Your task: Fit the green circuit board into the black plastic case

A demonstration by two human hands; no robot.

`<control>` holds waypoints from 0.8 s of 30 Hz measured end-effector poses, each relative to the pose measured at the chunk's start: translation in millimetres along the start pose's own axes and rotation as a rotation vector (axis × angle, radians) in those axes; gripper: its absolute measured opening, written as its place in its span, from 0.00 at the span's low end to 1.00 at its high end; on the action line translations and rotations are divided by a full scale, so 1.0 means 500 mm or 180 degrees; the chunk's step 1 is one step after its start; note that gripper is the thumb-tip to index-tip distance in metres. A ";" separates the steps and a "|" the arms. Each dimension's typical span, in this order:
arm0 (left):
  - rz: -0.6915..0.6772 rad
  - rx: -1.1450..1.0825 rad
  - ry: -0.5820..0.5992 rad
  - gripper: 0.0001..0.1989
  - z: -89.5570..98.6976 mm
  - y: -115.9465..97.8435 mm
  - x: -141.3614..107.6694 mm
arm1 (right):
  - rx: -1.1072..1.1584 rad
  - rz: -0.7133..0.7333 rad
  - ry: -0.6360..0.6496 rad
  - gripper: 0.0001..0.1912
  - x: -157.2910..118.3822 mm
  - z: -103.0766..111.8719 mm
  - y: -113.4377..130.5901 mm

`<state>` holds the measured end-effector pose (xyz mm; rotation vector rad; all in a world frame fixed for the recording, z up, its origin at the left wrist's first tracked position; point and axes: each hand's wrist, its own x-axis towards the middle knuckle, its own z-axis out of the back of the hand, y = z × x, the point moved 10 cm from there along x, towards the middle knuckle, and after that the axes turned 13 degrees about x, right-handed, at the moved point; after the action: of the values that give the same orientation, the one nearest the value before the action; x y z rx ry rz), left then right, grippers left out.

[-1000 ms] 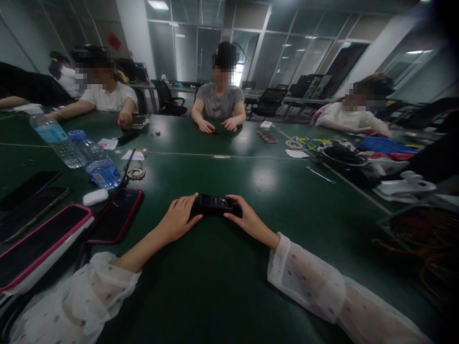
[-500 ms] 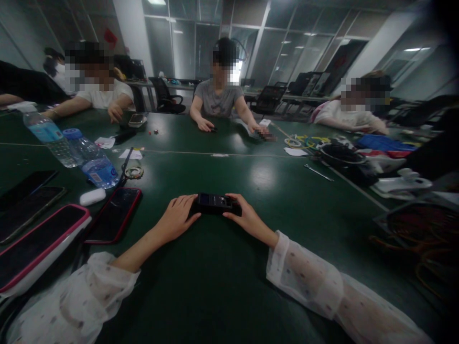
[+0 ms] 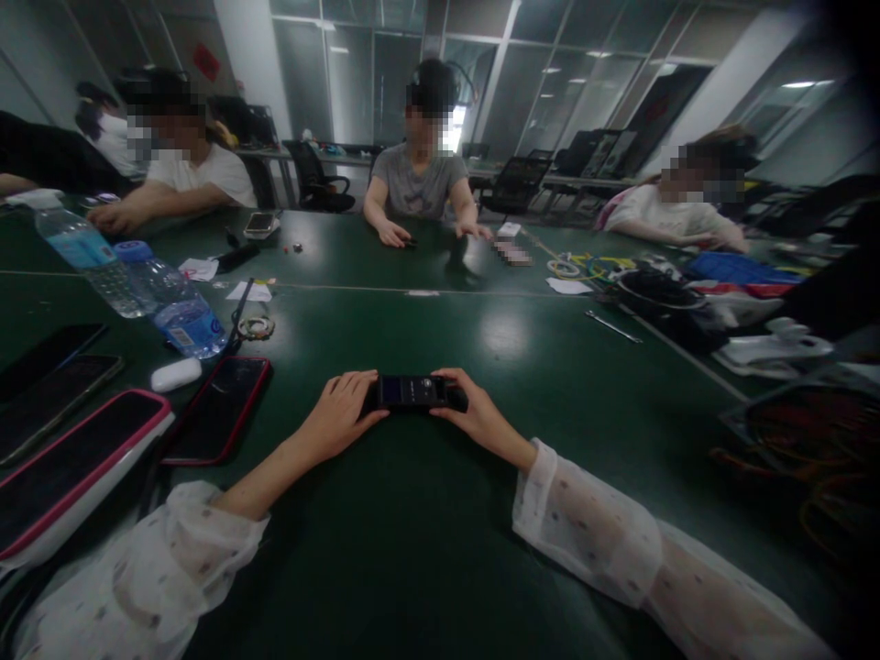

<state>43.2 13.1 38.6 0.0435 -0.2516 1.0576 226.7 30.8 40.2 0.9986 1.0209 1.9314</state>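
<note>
The black device (image 3: 411,391) is at the worktop's (image 3: 426,522) near middle, its ends in the closed grip of the left hand (image 3: 344,403) and right hand (image 3: 468,401); even, light pressure should keep it level. A red-edged phone (image 3: 224,410) lies apart, leftward.

The black device (image 3: 412,391) looks like smooth plastic. The table (image 3: 385,541) is glossy; the blue-capped bottle (image 3: 175,302) at left is clear plastic, the wrench (image 3: 614,327) at right metal.
</note>
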 end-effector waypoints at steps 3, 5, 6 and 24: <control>0.0031 -0.0005 0.0025 0.27 -0.004 0.003 0.002 | 0.0001 -0.0015 -0.0007 0.26 0.000 0.001 -0.001; 0.0049 -0.0012 0.0049 0.27 -0.006 0.005 0.003 | -0.0007 -0.0043 -0.0013 0.26 0.001 0.002 -0.005; 0.0058 -0.0017 0.0065 0.27 -0.007 0.006 0.004 | -0.0011 -0.0062 -0.0008 0.26 0.002 0.002 -0.007; 0.0085 0.0002 0.0114 0.28 -0.016 0.009 0.004 | 0.0032 -0.0126 -0.0018 0.29 0.003 -0.002 -0.024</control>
<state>41.8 18.1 31.1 0.0217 -0.2199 1.0841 228.2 37.2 29.6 0.9816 1.0406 1.8921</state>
